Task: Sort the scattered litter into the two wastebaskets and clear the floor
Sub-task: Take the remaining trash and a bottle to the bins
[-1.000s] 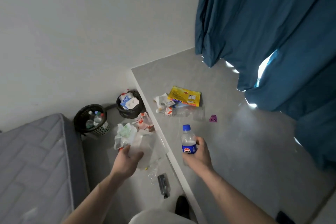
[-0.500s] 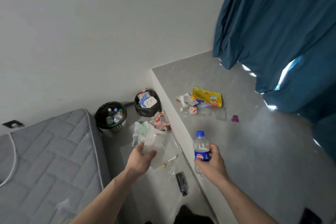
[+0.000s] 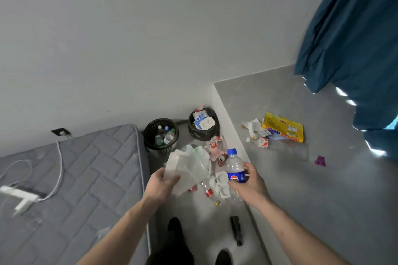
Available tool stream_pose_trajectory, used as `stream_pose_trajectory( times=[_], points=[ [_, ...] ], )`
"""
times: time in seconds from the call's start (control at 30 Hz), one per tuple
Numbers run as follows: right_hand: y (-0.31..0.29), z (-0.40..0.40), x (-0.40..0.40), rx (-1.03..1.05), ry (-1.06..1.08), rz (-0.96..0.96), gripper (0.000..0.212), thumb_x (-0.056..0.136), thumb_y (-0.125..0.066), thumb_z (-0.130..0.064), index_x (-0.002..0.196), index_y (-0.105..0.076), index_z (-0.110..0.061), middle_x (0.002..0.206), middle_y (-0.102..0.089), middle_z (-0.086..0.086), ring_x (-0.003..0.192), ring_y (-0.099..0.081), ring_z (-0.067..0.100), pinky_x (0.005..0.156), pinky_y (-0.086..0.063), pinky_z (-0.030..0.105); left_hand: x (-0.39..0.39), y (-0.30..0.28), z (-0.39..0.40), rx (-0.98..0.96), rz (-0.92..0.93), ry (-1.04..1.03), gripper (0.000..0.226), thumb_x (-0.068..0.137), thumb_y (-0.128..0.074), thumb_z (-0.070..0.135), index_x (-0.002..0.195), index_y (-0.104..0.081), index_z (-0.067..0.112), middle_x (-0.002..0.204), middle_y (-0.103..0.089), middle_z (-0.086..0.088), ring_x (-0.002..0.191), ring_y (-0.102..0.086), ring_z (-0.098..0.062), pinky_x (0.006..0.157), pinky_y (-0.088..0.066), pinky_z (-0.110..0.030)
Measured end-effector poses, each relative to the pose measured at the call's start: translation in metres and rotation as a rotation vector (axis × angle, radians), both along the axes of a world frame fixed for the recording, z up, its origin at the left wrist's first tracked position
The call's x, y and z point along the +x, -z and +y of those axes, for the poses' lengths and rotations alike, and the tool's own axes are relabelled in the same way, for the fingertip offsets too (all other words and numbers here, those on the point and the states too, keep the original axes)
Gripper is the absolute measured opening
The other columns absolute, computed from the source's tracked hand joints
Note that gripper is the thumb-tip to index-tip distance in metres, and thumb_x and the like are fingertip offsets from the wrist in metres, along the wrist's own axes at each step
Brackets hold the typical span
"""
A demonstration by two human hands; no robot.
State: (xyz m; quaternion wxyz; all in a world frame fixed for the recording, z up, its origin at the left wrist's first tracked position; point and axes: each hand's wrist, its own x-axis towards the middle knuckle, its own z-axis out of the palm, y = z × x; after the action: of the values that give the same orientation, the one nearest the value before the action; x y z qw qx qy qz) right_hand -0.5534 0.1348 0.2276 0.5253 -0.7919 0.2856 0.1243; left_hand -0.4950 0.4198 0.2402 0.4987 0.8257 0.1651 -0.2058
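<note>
right hand (image 3: 247, 185) wraps a near-empty bottle (image 3: 235, 168) mid-body (light, slick, crushable); left hand (image 3: 160, 185) pinches a limp white bag (image 3: 185, 168) by its edge; both look easy to carry.

Single head cam, wide-angle, looks fwd and steeply down past left hand (image 3: 160, 185) and right hand (image 3: 251, 185); floor (image 3: 301, 189) beyond them, wall (image 3: 150, 38) above.
</note>
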Motion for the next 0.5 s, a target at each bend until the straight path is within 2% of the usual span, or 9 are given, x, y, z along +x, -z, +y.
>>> stream_pose_trajectory(
  times=[0.17,0.27,0.37,0.5],
  points=[
    [0.005,0.010,0.047,-0.026,0.033,0.008,0.067,0.068,-0.086,-0.029,0.122,-0.048,-0.037,0.110,-0.062,-0.015,0.092,-0.066,0.007,0.076,-0.055,0.029,0.072,0.013,0.017,-0.019,0.023,0.041,0.020,0.083,-0.079,0.030,0.095,-0.070,0.017,0.087,-0.076,-0.003,0.081,-0.073,-0.022,0.076,-0.061,-0.043],
    [0.006,0.016,0.071,-0.076,0.092,0.018,0.067,0.068,-0.087,-0.027,0.124,-0.051,-0.032,0.114,-0.065,-0.008,0.090,-0.067,0.007,0.072,-0.052,0.026,0.117,0.018,0.024,-0.004,0.014,0.110,0.018,0.087,-0.077,0.028,0.100,-0.071,0.016,0.089,-0.075,0.000,0.079,-0.071,-0.015,0.066,-0.054,-0.029],
    [0.006,0.022,0.092,-0.099,0.126,0.027,0.068,0.070,-0.089,-0.026,0.126,-0.051,-0.029,0.116,-0.064,-0.006,0.091,-0.066,0.008,0.065,-0.048,0.020,0.156,0.023,0.029,0.000,0.041,0.180,0.022,0.088,-0.076,0.031,0.103,-0.070,0.017,0.089,-0.074,0.003,0.078,-0.070,-0.012,0.061,-0.048,-0.021],
    [0.006,0.028,0.110,-0.095,0.188,0.025,0.070,0.070,-0.091,-0.028,0.127,-0.050,-0.029,0.115,-0.063,-0.007,0.091,-0.065,0.003,0.063,-0.047,0.017,0.197,0.027,0.029,0.031,0.073,0.246,0.027,0.086,-0.075,0.034,0.104,-0.071,0.015,0.088,-0.074,0.002,0.078,-0.070,-0.014,0.061,-0.048,-0.024]
  ],
)
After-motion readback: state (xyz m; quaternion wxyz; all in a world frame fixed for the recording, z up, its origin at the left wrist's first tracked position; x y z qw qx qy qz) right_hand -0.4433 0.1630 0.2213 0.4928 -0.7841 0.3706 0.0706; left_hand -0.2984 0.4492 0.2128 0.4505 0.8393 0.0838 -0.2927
